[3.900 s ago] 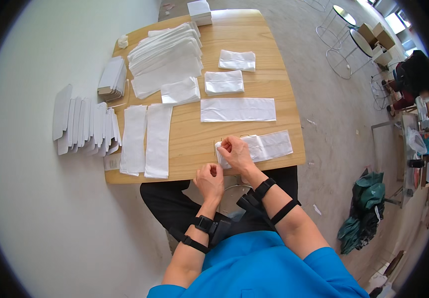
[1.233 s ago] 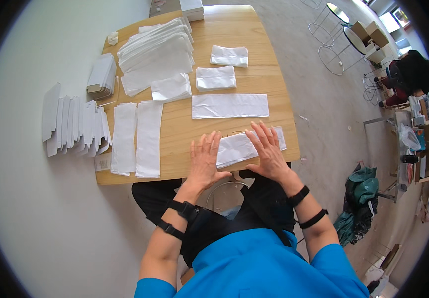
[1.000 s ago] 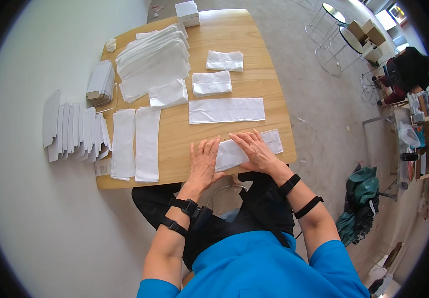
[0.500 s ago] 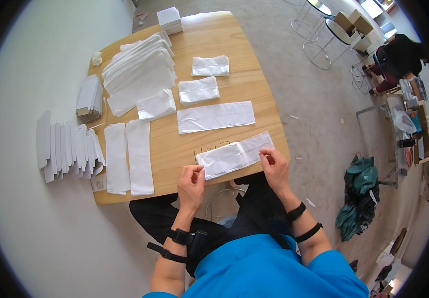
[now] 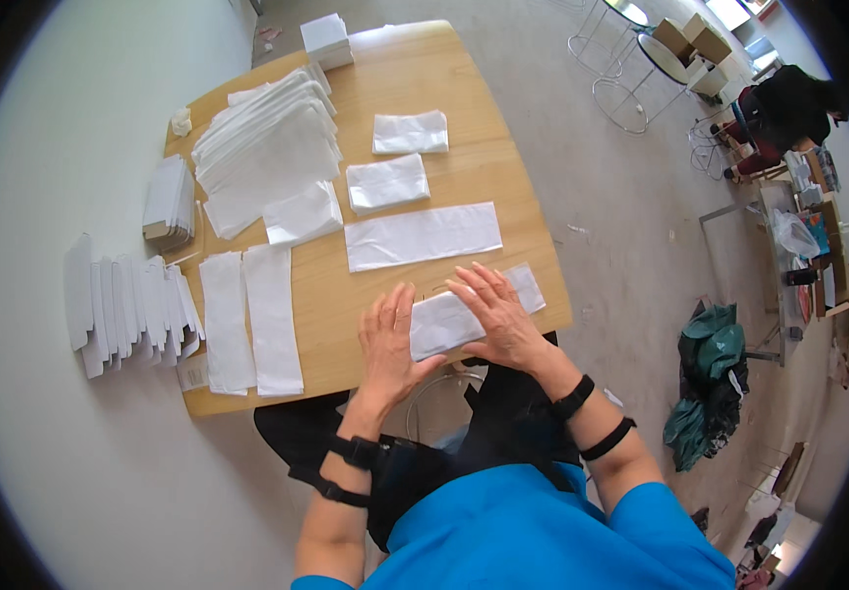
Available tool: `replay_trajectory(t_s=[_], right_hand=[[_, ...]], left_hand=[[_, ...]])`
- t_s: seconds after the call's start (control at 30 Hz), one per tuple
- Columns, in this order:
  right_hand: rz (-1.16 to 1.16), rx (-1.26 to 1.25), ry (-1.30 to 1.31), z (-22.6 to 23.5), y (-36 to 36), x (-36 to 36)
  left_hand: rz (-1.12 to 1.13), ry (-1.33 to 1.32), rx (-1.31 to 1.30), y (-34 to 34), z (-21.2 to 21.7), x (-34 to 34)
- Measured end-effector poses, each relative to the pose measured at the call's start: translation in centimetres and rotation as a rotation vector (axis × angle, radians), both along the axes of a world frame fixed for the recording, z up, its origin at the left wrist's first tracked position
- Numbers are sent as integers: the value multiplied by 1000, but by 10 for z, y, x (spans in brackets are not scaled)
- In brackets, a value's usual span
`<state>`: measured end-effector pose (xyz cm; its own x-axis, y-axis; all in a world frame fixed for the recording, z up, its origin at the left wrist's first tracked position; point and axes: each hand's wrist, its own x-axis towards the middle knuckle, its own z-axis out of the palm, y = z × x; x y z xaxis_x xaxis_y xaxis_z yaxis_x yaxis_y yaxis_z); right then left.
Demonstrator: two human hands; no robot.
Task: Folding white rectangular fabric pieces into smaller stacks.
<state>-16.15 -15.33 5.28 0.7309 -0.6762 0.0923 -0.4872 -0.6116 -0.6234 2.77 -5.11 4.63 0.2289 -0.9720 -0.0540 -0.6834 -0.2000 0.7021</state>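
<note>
Left hand (image 5: 385,346) flanks, right hand (image 5: 506,326) overlaps a white strip (image 5: 440,326) (fingers apart from thumbs).

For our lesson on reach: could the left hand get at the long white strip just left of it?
Probably yes: only wooden tabletop shows between the left hand and that white strip, and nothing covers it.
</note>
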Motion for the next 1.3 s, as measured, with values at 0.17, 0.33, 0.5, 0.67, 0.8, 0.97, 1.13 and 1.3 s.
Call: replay_trajectory(t_s=[0.17,0.33,0.5,0.67,0.8,0.97,1.13,1.3], right_hand=[[199,-107,236,-24,1,9],[193,-59,221,-25,0,12],[196,-132,207,-21,0,16],[-49,11,-191,-25,-19,62],[-299,251,-221,-45,-42,130],[-413,14,-137,-84,-53,156],[-366,183,-267,-86,-61,147],[-308,132,-371,-91,-67,144]], left_hand=[[-234,-340,100,7,-20,15],[-250,-321,96,8,-14,15],[-184,-341,-25,11,-11,14],[75,30,-183,11,-18,21],[437,593,-177,10,-37,30],[518,742,-115,26,-43,53],[564,763,-163,5,-42,72],[640,524,-94,-76,-32,76]])
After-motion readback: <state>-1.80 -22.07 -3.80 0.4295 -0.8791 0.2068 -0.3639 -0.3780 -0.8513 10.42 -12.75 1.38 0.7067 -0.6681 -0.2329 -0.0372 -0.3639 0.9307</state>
